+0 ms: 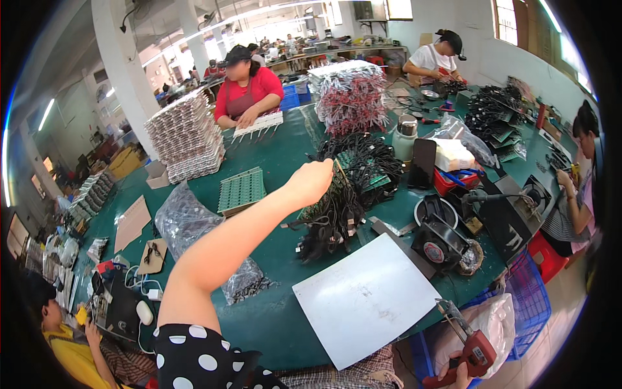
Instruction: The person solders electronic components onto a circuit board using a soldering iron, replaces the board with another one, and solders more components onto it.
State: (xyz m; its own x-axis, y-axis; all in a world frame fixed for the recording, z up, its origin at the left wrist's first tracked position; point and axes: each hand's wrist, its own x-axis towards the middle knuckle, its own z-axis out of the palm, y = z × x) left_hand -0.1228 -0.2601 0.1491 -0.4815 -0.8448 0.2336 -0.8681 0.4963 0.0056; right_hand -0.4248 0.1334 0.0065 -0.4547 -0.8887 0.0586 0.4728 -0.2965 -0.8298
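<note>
My left arm stretches across the green table to a pile of circuit boards with black cables. The fingers of my left hand [312, 184] are closed on the upper edge of a circuit board [332, 194], which stands tilted with its black cables hanging down; the fingertips are partly hidden. Behind it lie more cabled boards [372, 165]. At the lower right, my right hand [459, 376] is wrapped round the handle of a red soldering gun [476, 353], its metal tip pointing up and left beside a white board [366, 298] in front of me.
A black fan [440, 243], a phone [422, 163] and a thermos [405, 137] stand right of the pile. A green board panel [242, 190] and plastic bags [184, 214] lie left. Tall stacks [184, 136] rise farther back. Co-workers sit around the table; a blue crate [528, 305] stands lower right.
</note>
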